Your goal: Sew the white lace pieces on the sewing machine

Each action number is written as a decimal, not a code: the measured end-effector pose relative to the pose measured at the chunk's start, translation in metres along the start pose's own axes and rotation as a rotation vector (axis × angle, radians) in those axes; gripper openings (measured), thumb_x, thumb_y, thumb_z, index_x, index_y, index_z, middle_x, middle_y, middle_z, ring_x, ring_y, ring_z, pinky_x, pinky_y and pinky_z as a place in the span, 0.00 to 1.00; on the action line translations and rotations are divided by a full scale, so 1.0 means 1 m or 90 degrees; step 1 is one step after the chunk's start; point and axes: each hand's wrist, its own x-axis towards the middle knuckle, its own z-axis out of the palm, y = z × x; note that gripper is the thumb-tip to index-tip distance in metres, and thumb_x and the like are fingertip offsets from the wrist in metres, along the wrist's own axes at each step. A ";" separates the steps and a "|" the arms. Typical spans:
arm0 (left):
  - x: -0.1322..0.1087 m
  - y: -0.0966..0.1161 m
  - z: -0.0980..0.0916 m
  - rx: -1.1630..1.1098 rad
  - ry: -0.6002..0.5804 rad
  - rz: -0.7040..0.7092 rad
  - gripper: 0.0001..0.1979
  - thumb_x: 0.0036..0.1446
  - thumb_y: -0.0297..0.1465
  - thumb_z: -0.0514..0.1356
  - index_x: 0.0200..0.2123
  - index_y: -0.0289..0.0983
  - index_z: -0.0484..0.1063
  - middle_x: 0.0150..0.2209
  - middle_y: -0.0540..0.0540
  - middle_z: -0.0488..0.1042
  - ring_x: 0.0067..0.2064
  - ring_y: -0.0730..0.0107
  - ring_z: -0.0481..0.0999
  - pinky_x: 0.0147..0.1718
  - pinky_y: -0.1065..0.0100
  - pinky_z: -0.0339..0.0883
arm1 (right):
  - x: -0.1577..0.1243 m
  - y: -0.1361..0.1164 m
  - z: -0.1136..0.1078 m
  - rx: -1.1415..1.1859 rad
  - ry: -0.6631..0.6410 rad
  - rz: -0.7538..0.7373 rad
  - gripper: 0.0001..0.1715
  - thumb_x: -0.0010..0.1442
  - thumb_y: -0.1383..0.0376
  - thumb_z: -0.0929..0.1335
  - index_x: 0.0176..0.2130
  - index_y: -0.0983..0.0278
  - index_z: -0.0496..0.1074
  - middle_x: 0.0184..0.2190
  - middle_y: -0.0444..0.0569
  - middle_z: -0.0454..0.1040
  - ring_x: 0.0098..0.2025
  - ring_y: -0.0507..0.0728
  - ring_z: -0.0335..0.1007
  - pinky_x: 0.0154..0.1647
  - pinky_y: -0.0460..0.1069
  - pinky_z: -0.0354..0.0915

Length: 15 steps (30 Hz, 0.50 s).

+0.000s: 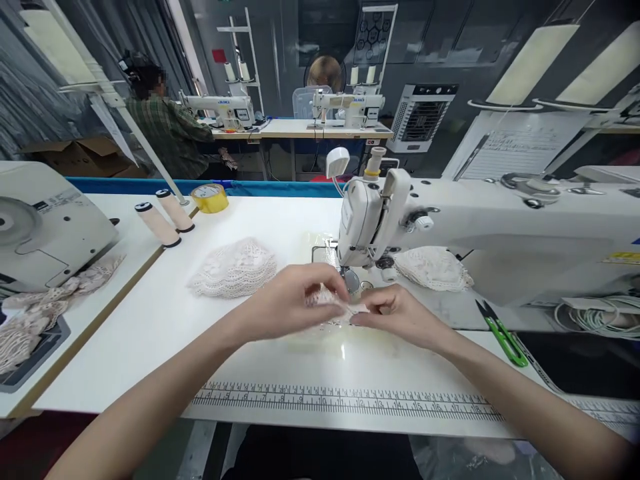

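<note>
My left hand (300, 300) and my right hand (395, 310) meet just in front of the sewing machine (370, 213). Between them is a small piece of white lace (330, 298), pinched in the fingers of both. Part of the lace is hidden by my left fingers. The machine's presser foot and needle area sit right behind my fingertips. Left of my left hand lies a stack of white lace pieces (237, 268). A second stack of lace (434, 268) rests under the machine's arm.
Green-handled thread snips (503, 335) lie right of my right hand. A printed ruler (345, 401) runs along the table's front edge. Thread spools (159, 225) and a yellow tape roll (210, 198) stand at the back left. A co-worker (167, 127) sits beyond.
</note>
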 end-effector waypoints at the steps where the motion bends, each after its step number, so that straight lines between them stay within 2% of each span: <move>1: -0.007 0.008 -0.004 0.007 -0.065 0.009 0.05 0.58 0.31 0.61 0.38 0.41 0.74 0.37 0.50 0.77 0.35 0.72 0.74 0.33 0.71 0.66 | -0.002 -0.004 0.002 -0.006 -0.025 0.008 0.10 0.58 0.58 0.69 0.31 0.61 0.78 0.22 0.42 0.69 0.23 0.50 0.62 0.24 0.47 0.61; 3: -0.021 0.018 -0.009 -0.069 -0.271 -0.014 0.09 0.57 0.35 0.64 0.42 0.43 0.76 0.34 0.51 0.78 0.29 0.74 0.74 0.27 0.72 0.66 | -0.005 -0.011 0.007 -0.001 -0.063 -0.011 0.12 0.62 0.62 0.65 0.40 0.60 0.78 0.31 0.46 0.77 0.28 0.53 0.70 0.29 0.48 0.67; 4: -0.027 0.019 -0.010 -0.111 -0.300 -0.028 0.10 0.57 0.37 0.63 0.42 0.43 0.77 0.33 0.51 0.79 0.29 0.73 0.75 0.27 0.72 0.66 | -0.006 -0.015 0.010 0.002 -0.071 -0.037 0.14 0.63 0.64 0.64 0.43 0.59 0.78 0.37 0.47 0.78 0.34 0.54 0.73 0.35 0.50 0.69; 5: -0.032 0.016 -0.010 -0.135 -0.259 -0.039 0.10 0.59 0.37 0.62 0.43 0.43 0.77 0.34 0.50 0.79 0.30 0.72 0.76 0.29 0.72 0.68 | -0.006 -0.019 0.013 0.004 -0.076 -0.066 0.15 0.64 0.65 0.62 0.44 0.59 0.78 0.41 0.48 0.79 0.40 0.55 0.74 0.40 0.52 0.70; 6: -0.036 0.011 -0.008 -0.137 -0.161 -0.047 0.11 0.60 0.38 0.61 0.45 0.44 0.76 0.37 0.49 0.79 0.35 0.70 0.77 0.33 0.70 0.70 | -0.006 -0.023 0.016 0.008 -0.084 -0.094 0.17 0.65 0.66 0.61 0.44 0.58 0.78 0.43 0.48 0.78 0.43 0.56 0.74 0.45 0.53 0.70; 7: -0.039 0.004 -0.006 -0.116 -0.043 -0.058 0.14 0.59 0.38 0.62 0.48 0.45 0.74 0.42 0.48 0.78 0.41 0.68 0.77 0.39 0.67 0.70 | -0.005 -0.027 0.020 0.014 -0.092 -0.116 0.18 0.66 0.66 0.60 0.44 0.58 0.77 0.43 0.47 0.79 0.45 0.56 0.74 0.47 0.54 0.69; 8: -0.041 -0.004 -0.002 -0.095 0.020 -0.066 0.22 0.55 0.37 0.65 0.54 0.46 0.70 0.50 0.46 0.75 0.49 0.64 0.75 0.46 0.64 0.69 | -0.004 -0.031 0.024 0.019 -0.100 -0.129 0.18 0.67 0.66 0.60 0.44 0.58 0.78 0.43 0.47 0.79 0.46 0.56 0.74 0.48 0.54 0.69; 9: -0.043 -0.013 0.001 -0.099 0.019 -0.075 0.30 0.51 0.37 0.69 0.58 0.47 0.67 0.57 0.45 0.70 0.56 0.60 0.70 0.51 0.61 0.67 | -0.003 -0.035 0.027 0.019 -0.104 -0.136 0.17 0.67 0.65 0.61 0.43 0.58 0.78 0.42 0.47 0.79 0.46 0.56 0.74 0.48 0.53 0.69; 10: -0.046 -0.021 0.003 -0.128 -0.022 -0.085 0.33 0.49 0.36 0.70 0.59 0.48 0.65 0.59 0.45 0.68 0.59 0.58 0.67 0.53 0.59 0.66 | -0.002 -0.038 0.030 0.015 -0.105 -0.141 0.15 0.66 0.65 0.62 0.43 0.57 0.78 0.41 0.46 0.79 0.44 0.56 0.75 0.46 0.52 0.70; 11: -0.049 -0.029 0.005 -0.173 -0.072 -0.093 0.31 0.49 0.35 0.70 0.57 0.48 0.67 0.58 0.46 0.69 0.59 0.57 0.67 0.52 0.58 0.66 | 0.000 -0.041 0.033 0.010 -0.107 -0.146 0.12 0.65 0.65 0.65 0.42 0.57 0.78 0.39 0.46 0.80 0.42 0.55 0.76 0.43 0.51 0.71; 13: -0.059 -0.042 0.004 -0.272 -0.144 -0.123 0.19 0.51 0.35 0.68 0.48 0.44 0.74 0.48 0.46 0.75 0.51 0.59 0.73 0.47 0.60 0.69 | 0.003 -0.044 0.038 0.010 -0.109 -0.164 0.11 0.64 0.65 0.67 0.40 0.55 0.80 0.36 0.45 0.80 0.37 0.54 0.76 0.36 0.48 0.71; 15: -0.074 -0.051 -0.002 -0.344 -0.135 -0.181 0.12 0.51 0.38 0.68 0.37 0.39 0.75 0.36 0.48 0.75 0.40 0.65 0.76 0.40 0.64 0.70 | 0.008 -0.044 0.042 0.015 -0.089 -0.187 0.12 0.64 0.65 0.67 0.38 0.53 0.80 0.35 0.45 0.80 0.37 0.54 0.76 0.35 0.48 0.71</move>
